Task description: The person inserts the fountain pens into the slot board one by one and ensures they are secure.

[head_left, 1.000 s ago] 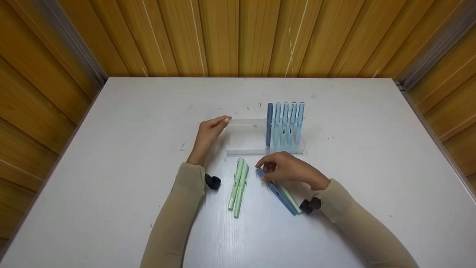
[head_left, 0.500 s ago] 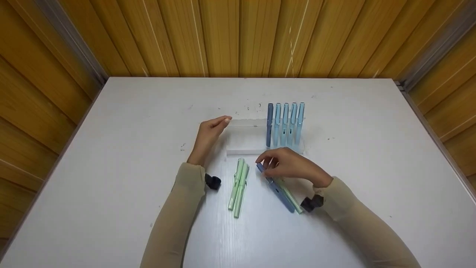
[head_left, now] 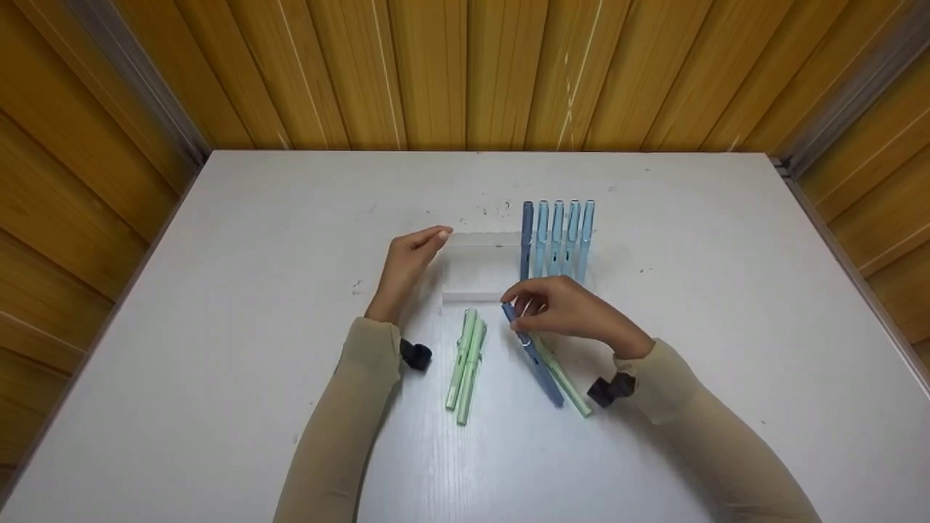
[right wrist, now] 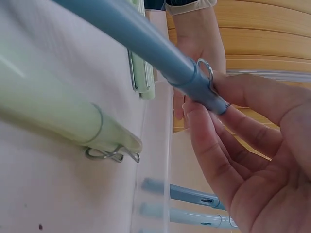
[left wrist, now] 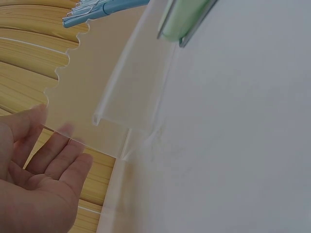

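Note:
My right hand (head_left: 577,312) pinches a dark blue pen (head_left: 541,370) by its clip end, seen closely in the right wrist view, where the pen (right wrist: 141,39) slants between thumb and fingers. Under it on the table lies a light green pen (head_left: 570,385). At the left end of a clear plastic pen rack (head_left: 472,296), my left hand (head_left: 407,269) grips the upper corner; the left wrist view has the fingers at the notched panel (left wrist: 77,111). One dark blue pen (head_left: 527,236) and several light blue pens (head_left: 558,225) stand in the rack's right part.
Two light green pens (head_left: 466,370) lie side by side before the rack, between the forearms. Everything stands on a white table (head_left: 290,218), with wood-patterned walls (head_left: 465,73) behind and at both sides.
My right hand has raised the dark blue pen and moved it up towards the rack, drawing it away from the green pen beside it. The left hand stays at the rack corner.

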`<state>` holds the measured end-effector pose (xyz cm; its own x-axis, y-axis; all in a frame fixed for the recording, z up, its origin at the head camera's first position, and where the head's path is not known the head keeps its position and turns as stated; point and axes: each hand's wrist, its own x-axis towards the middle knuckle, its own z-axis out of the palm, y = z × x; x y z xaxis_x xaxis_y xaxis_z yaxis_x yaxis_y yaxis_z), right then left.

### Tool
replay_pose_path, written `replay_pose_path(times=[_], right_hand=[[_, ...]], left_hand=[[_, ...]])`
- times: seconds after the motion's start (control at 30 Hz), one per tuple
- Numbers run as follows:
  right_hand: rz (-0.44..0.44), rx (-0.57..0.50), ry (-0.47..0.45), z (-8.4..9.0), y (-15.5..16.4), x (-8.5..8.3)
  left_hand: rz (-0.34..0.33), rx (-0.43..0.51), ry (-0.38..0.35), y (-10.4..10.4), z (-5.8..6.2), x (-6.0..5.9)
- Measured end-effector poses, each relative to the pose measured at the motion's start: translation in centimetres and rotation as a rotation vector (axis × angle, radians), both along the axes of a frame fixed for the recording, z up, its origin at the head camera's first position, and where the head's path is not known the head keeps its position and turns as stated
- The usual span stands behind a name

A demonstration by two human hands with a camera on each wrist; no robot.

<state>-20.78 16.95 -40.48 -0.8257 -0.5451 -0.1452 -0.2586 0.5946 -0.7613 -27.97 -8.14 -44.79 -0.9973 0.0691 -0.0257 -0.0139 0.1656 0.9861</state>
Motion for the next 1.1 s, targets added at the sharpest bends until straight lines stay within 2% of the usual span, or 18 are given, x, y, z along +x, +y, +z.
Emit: replay_pose_path(times=[0.33, 0.57, 1.1], right_hand=[[-0.107, -0.044, 0.03, 0.7, 0.1, -0.5], [-0.151, -0.096, 0.096, 1.1, 0.2, -1.0], [-0.269, -0.206, 0.207, 1.7, 0.0, -2.0]], left_hand=[[-0.007, 0.0, -0.008, -0.1, 0.0, 0.2], [-0.014, 0.008, 0.01, -0.2, -0.1, 0.2], [-0.014, 0.026, -0.002, -0.1, 0.1, 0.2]])
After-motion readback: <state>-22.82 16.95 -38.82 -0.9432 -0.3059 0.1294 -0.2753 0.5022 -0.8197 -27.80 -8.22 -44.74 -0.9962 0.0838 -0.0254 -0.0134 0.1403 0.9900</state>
